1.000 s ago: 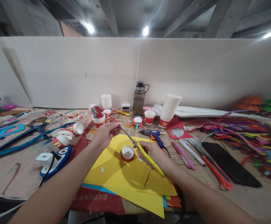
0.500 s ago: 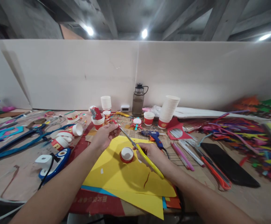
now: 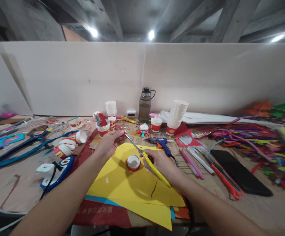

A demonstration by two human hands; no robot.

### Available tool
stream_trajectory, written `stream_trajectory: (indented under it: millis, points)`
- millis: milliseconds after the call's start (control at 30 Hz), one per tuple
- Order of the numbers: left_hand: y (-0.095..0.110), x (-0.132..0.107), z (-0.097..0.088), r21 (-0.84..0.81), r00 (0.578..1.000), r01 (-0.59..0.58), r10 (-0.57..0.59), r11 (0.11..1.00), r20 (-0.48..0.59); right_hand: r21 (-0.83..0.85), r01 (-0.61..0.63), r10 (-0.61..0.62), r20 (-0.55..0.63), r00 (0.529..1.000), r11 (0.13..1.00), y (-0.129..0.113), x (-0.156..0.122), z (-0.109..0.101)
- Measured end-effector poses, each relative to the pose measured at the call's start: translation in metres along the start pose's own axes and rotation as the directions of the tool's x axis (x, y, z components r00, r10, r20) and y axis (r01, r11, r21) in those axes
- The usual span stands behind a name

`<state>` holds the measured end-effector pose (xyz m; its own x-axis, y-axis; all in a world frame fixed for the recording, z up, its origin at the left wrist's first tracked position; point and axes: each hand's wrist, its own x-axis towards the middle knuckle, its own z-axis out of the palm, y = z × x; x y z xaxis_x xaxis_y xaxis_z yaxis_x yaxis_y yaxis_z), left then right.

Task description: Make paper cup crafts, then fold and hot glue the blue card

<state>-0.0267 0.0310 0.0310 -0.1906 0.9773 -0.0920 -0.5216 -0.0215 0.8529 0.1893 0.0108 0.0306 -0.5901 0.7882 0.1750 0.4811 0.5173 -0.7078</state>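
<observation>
My right hand grips yellow-handled scissors, whose blades point up and left toward my left hand. The fingers of my left hand are pinched together at the blade tips, on something too small to make out. Between my hands a cut-down red and white paper cup stands on a yellow sheet of paper.
A blue glue gun, pens and a black tablet lie to the right, beside a heap of coloured pipe cleaners. A stack of cups and a bottle stand at the back. Cup pieces and blue foam shapes lie left.
The hands and scissors have barely moved; only the view has shifted slightly.
</observation>
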Motion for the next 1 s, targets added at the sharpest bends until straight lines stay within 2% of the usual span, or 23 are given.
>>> stream_trajectory:
  millis: [133,367,500,633,767,867,1000]
  points:
    - [0.0,0.001,-0.002,-0.003,1.0,0.011,-0.011,1.0,0.02,0.024,0.037,-0.037,0.019,0.999,0.999,-0.003,-0.001,-0.003]
    - [0.002,0.006,-0.008,0.026,0.998,-0.049,0.05,0.998,-0.04,-0.114,0.006,-0.006,-0.001,1.0,0.993,-0.008,-0.003,-0.005]
    - [0.0,0.009,-0.011,0.042,0.997,-0.061,0.062,0.997,-0.043,-0.223,-0.062,0.057,-0.028,0.998,0.973,0.001,-0.002,-0.004]
    - [-0.003,0.007,-0.009,0.084,1.0,-0.022,0.02,0.996,0.013,-0.427,-0.187,0.163,-0.092,0.982,0.885,0.014,-0.004,-0.002]
    - [-0.005,0.003,-0.006,0.138,0.995,0.011,-0.024,0.99,0.094,-0.585,-0.27,0.258,-0.106,0.96,0.765,0.014,-0.006,-0.001]
    - [-0.008,0.0,-0.005,0.175,0.988,-0.006,-0.021,0.985,0.151,-0.633,-0.28,0.282,-0.1,0.954,0.722,0.011,-0.007,0.0]
    - [-0.009,-0.002,-0.005,0.191,0.983,-0.009,-0.027,0.982,0.184,-0.659,-0.254,0.289,-0.059,0.956,0.708,0.011,-0.007,0.002]
